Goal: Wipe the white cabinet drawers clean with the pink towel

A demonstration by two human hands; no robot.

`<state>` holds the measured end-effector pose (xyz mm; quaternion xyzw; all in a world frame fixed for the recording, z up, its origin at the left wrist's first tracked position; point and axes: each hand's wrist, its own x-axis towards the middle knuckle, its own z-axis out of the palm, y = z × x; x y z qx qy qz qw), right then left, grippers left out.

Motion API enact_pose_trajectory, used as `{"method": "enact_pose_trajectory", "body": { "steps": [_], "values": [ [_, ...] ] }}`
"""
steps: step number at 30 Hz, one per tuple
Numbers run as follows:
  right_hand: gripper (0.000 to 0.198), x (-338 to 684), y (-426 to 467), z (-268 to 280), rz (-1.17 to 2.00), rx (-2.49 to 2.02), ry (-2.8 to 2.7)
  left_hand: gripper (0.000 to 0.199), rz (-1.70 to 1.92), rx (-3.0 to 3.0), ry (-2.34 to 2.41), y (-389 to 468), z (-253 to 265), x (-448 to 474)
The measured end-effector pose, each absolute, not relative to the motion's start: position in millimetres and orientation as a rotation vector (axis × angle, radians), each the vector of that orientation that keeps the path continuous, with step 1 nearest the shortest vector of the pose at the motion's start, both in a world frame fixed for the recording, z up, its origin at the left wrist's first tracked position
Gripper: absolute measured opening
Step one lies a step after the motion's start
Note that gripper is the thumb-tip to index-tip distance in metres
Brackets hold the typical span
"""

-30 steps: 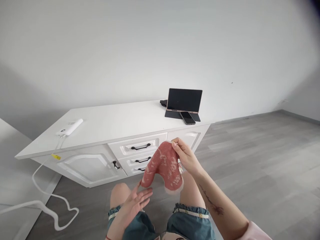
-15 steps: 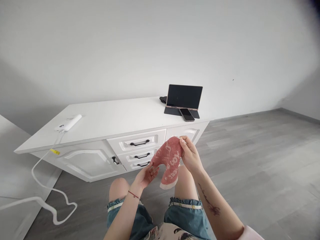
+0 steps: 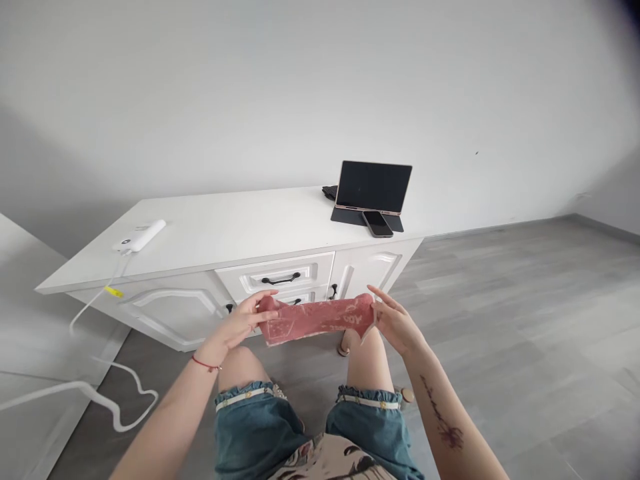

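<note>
A pinkish-red sock (image 3: 315,318) with pale lettering and a light edge is stretched sideways above my knees. My left hand (image 3: 245,320) grips its left end, fingers in front of the fabric. At the other end, my right hand (image 3: 397,321) pinches the light edge between thumb and fingers, with the index finger raised. Between the hands the fabric hangs nearly level, in front of the drawers. Part of each end is covered by fingers.
A white cabinet (image 3: 240,230) stands against the wall ahead. On it are a tablet (image 3: 374,187) on a dark stand, a phone (image 3: 377,224), a black item (image 3: 330,193) and a white plug-in device (image 3: 143,237). A white cable (image 3: 85,387) hangs at left.
The sock has gone from a bent, hanging shape to a straight stretch between both hands. My left hand has moved left and up and closed on its end; my right hand has shifted slightly lower.
</note>
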<state>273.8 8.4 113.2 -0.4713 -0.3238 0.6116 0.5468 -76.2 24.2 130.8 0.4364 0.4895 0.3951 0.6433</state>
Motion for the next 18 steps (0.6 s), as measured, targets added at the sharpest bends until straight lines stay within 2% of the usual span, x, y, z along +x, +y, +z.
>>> {"method": "enact_pose_trajectory", "body": {
  "steps": [3,5,7,10,14,18],
  "values": [
    [0.046,269.2,5.4,96.0,1.65,-1.132,-0.616,0.073,0.742,1.232,1.114,33.2,160.0,-85.2],
    [0.043,263.5,1.7,87.2,1.698,-1.148,-0.631,0.064,0.72,1.451,1.218,40.9,167.5,-88.0],
    [0.049,259.3,-1.5,81.5,1.655,-1.14,-0.695,0.048,0.743,1.69,1.372,48.3,167.8,-90.3],
    [0.052,259.8,-2.9,80.3,1.445,-1.145,-0.839,0.029,0.771,1.919,1.544,54.3,163.0,-92.7],
    [0.038,267.5,-2.3,90.6,0.943,-1.289,-1.214,0.012,0.778,2.01,1.581,51.1,159.6,-91.1],
    [0.03,271.4,-2.1,101.2,0.498,-1.431,-1.462,0.02,0.807,2.046,1.528,44.2,164.2,-89.2]
  ]
}}
